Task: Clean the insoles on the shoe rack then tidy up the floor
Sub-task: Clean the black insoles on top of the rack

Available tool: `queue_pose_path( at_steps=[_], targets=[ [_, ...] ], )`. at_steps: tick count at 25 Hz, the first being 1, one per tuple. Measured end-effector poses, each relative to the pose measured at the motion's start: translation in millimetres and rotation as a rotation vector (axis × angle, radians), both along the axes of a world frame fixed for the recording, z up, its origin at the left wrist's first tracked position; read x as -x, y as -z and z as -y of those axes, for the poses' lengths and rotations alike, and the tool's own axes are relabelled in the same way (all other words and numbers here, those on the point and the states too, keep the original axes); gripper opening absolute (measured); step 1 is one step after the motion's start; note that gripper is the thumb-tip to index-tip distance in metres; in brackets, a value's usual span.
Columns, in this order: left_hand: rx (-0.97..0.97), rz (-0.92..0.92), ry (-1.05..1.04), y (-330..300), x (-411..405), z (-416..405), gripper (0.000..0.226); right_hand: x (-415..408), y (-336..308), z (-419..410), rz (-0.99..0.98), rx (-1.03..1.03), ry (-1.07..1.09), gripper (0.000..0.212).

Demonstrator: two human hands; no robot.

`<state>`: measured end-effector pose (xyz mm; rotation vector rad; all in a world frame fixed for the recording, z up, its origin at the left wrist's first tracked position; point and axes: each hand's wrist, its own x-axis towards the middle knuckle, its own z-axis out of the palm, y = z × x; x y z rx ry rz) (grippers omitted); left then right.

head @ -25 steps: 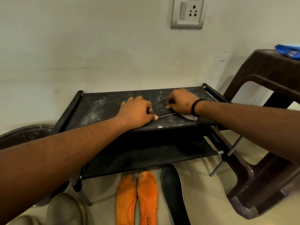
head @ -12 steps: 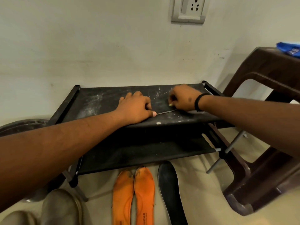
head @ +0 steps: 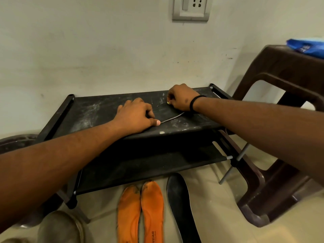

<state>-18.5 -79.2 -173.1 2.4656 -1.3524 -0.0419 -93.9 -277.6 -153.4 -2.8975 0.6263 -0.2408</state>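
Both hands are down on the top shelf of the black shoe rack (head: pixel 91 109), its fabric streaked with white dust. The left hand (head: pixel 135 116) presses flat on a dark insole (head: pixel 168 113) lying there, thumb at its pale edge. The right hand (head: pixel 182 98), black band at the wrist, is curled with its fingers (head: pixel 171 100) pinched at the insole's far edge. On the floor below, two orange insoles (head: pixel 140 213) lie side by side, a black insole (head: pixel 180 204) just right of them. A brown plastic chair (head: pixel 280 85) stands at the right.
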Motion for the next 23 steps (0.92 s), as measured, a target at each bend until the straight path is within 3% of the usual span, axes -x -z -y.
queue_pose_path(
  at_steps=[4, 9, 13, 19, 23],
  targets=[
    [0.015, -0.075, -0.054, -6, -1, 5, 0.034, 19, -15, -9, -0.082, -0.028, 0.015, 0.010],
    [-0.062, -0.121, -0.120, -25, -3, 9, 0.081, 40, -27, -54, -0.167, -0.038, -0.186, 0.003],
    [-0.056, -0.253, -0.072, -48, -5, 8, 0.041, 41, -42, -55, -0.030, -0.025, -0.101, 0.002],
    [0.225, -0.567, -0.150, -96, 32, -6, 0.031, 79, -88, -73, 0.231, -0.168, -0.067, 0.009],
    [0.385, -0.699, -0.195, -105, 93, -23, 0.030, 134, -86, -92, 0.446, -0.266, 0.119, 0.013]
  ],
)
